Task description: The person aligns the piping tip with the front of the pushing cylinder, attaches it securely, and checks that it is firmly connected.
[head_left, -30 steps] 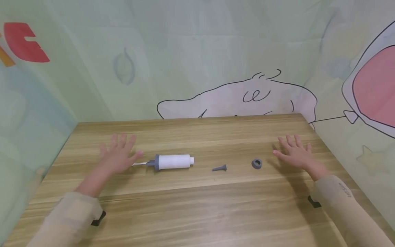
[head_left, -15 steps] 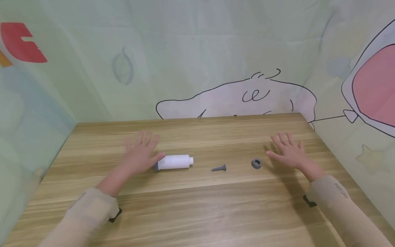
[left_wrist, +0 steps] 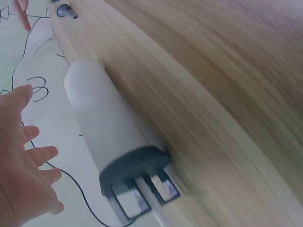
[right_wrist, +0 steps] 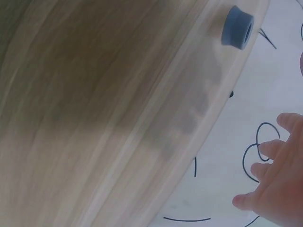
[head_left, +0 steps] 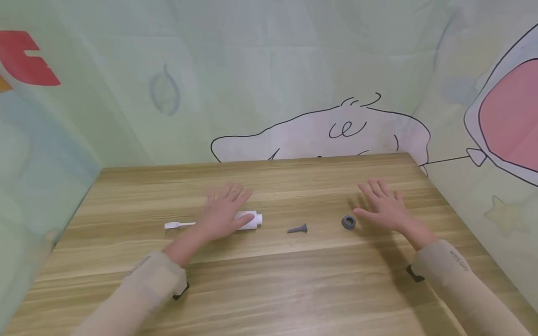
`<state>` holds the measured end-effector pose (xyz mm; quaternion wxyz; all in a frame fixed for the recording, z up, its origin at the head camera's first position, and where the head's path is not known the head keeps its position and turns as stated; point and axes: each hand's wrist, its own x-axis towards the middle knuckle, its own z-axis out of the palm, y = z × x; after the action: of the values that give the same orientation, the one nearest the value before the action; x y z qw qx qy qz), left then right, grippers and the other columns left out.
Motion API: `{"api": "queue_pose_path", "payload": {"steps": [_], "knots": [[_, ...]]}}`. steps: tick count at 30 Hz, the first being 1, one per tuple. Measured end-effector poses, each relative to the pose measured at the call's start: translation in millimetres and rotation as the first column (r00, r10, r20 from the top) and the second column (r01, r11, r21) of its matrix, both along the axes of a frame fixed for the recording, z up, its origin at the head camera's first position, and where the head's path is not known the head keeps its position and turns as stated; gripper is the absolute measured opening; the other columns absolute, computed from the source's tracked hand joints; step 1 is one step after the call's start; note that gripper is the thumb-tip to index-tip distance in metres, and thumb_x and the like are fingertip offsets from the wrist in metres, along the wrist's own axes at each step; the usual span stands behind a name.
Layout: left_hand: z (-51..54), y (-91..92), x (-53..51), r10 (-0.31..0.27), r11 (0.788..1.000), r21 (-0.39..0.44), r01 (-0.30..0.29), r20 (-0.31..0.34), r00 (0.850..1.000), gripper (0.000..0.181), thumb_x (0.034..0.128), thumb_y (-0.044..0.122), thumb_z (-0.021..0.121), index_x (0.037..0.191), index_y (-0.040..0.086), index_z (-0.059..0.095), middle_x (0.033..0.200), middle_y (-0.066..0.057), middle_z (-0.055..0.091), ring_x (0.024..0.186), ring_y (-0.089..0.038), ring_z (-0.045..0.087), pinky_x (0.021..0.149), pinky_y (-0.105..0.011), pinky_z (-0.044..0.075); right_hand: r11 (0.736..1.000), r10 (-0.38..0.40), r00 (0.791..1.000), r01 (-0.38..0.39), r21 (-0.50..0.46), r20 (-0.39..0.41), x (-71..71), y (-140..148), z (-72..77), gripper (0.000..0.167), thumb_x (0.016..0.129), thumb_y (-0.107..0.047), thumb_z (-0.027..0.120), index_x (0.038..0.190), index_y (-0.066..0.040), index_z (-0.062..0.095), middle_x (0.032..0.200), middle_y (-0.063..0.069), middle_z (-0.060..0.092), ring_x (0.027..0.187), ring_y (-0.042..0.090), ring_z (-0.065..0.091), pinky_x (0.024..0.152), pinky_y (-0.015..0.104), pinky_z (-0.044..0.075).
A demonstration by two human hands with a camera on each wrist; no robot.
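Note:
My left hand (head_left: pixel 222 214), fingers spread, hovers over a white cylinder (head_left: pixel 248 220) and hides much of it in the head view. A white rod (head_left: pixel 180 225) sticks out to the left of the hand. The left wrist view shows the cylinder (left_wrist: pixel 106 113) with a dark grey end piece (left_wrist: pixel 135 170), apart from the fingers. My right hand (head_left: pixel 384 210) is spread above the table, holding nothing, just right of a dark grey ring (head_left: pixel 348 222). Between cylinder and ring lies a small grey flared piece (head_left: pixel 298 228).
The wooden table (head_left: pixel 269 289) carries these parts in one row. Behind it and at both sides hangs a pale printed cloth (head_left: pixel 269 84) with a line drawing and a pink balloon. A dark band shows under each sleeve cuff.
My left hand has moved right, from the rod's end to over the cylinder, uncovering the rod. My right hand has shifted slightly left, closer to the ring. The parts lie where they were.

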<state>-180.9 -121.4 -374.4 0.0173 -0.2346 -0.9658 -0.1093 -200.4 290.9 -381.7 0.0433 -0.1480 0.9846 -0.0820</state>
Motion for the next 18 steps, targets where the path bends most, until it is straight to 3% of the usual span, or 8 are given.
{"api": "queue_pose_path", "payload": {"steps": [5,11,18], "knots": [[-1.6,16.5,-0.9,-0.048,0.999,0.017,0.049,-0.028,0.998,0.056,0.0845,0.044,0.051,0.132,0.017,0.040,0.135,-0.008,0.042,0.129,-0.033,0.028,0.098,-0.067,0.012,0.998,0.031,1.000,-0.031,-0.057,0.001,2.4,-7.1,2.7,0.080,0.081,-0.057,0.048,0.142,-0.014,0.017,0.146,0.021,0.010,0.131,0.044,0.010,0.097,0.067,0.010],[-4.0,35.9,-1.9,-0.085,0.995,0.058,0.085,-0.009,0.996,0.048,0.0839,0.036,0.056,0.128,0.017,0.046,0.130,-0.003,0.048,0.126,-0.028,0.036,0.102,-0.061,0.011,0.989,0.074,0.997,-0.072,-0.132,0.006,5.5,-14.0,4.8,0.079,0.079,-0.053,0.055,0.139,-0.011,0.024,0.144,0.024,0.018,0.125,0.047,0.025,0.094,0.063,0.026],[-7.5,56.8,-2.5,-0.140,0.988,0.068,0.139,0.003,0.990,0.041,0.0832,0.029,0.058,0.123,0.018,0.051,0.124,-0.002,0.054,0.118,-0.023,0.046,0.104,-0.056,0.016,0.982,0.117,0.993,-0.113,-0.151,0.014,6.0,-20.1,2.8,0.072,0.076,-0.031,0.067,0.136,-0.009,0.032,0.135,0.024,0.035,0.119,0.042,0.038,0.093,0.057,0.033]]}}
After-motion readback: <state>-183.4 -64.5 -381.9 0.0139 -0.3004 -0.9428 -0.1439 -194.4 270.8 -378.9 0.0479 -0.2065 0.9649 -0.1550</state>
